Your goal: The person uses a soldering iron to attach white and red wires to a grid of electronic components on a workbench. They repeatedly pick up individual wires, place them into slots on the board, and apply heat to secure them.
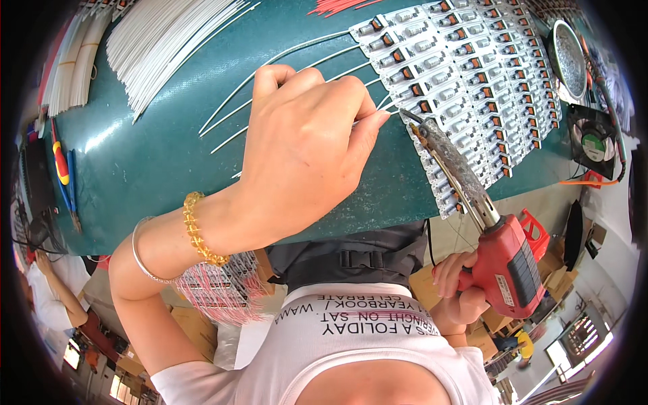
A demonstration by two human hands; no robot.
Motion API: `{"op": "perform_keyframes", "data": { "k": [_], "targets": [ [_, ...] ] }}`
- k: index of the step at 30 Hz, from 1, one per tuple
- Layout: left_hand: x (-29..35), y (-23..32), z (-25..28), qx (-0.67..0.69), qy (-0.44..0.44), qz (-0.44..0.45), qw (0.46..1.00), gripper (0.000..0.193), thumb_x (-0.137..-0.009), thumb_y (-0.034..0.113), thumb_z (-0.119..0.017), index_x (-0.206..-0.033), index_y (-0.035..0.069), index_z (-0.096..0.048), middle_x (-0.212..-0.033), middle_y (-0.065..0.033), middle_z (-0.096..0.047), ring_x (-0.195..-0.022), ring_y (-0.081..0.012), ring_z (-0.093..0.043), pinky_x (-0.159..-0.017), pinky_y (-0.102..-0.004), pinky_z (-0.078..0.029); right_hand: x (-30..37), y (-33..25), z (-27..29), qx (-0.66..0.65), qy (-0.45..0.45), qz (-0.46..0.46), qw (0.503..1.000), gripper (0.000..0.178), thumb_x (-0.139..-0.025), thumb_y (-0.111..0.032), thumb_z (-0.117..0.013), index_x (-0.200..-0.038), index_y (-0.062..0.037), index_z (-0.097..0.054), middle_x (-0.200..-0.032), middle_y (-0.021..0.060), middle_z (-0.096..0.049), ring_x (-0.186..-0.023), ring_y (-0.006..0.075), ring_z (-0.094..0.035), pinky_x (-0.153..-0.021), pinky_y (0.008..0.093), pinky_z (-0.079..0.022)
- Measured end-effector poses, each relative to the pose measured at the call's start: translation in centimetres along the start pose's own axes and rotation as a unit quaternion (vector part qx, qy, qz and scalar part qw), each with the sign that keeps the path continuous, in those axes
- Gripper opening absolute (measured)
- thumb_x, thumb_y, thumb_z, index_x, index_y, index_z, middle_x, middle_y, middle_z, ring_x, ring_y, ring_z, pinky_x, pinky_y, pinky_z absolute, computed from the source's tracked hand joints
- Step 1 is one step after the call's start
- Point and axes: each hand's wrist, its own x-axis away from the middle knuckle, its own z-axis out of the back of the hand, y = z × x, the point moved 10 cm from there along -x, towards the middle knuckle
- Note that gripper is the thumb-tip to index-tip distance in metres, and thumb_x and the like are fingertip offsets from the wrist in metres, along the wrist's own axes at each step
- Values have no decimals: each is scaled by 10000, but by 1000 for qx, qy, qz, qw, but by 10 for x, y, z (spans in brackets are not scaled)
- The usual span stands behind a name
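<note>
My left hand [304,145] is closed in a pinch on a thin white wire [385,106], at the left edge of a panel of small circuit boards [466,64]. Several other white wires [270,52] run left from that edge, partly hidden behind my hand. My right hand [462,287] grips the handle of a red and black soldering gun [509,270]. The gun's metal tip reaches up to the panel's edge, close to the pinched wire. Whether the tip touches the board, I cannot tell.
Bundles of white wires [165,50] and red wires [344,5] lie at the back of the green table [135,155]. Pliers [64,182] rest at the left. To the right are a round metal bowl [569,59] and a small fan [592,143]. Other people are in the background.
</note>
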Motion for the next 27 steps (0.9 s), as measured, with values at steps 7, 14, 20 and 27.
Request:
{"op": "perform_keyframes", "data": {
  "k": [7,14,20,27],
  "targets": [
    [0,0,-2,-1,-4,-5,1000,123,-792,79,-724,-739,81,-613,-625,21,-559,-580,-141,-471,-749,-311,-342,-5,-14,-17,-21,-21,49,998,772,-811,-603,-636,-1193,40,-446,-490,-6,-441,-410,124,-425,-427,266,-361],
    [0,-2,1,-13,-4,3,1000,106,-779,81,-734,-740,71,-635,-629,14,-570,-592,-146,-490,-723,-300,-354,7,5,7,-39,-5,-3,999,828,-804,-618,-633,-1248,51,-428,-485,-6,-438,-401,123,-414,-434,268,-370],
    [-6,7,18,22,29,-48,998,79,-741,82,-757,-780,70,-689,-666,-2,-608,-644,-161,-535,-674,-277,-368,0,-17,-9,-4,19,17,1000,845,-803,-633,-619,-1267,44,-419,-481,-9,-431,-403,122,-412,-434,264,-366],
    [6,10,-6,34,-28,-2,999,163,-741,60,-741,-663,75,-599,-633,3,-560,-624,-173,-490,-746,-325,-335,4,-12,-11,1,-7,-38,999,865,-760,-676,-622,-1233,21,-428,-481,-14,-428,-399,124,-406,-436,275,-358]
  ]
}}
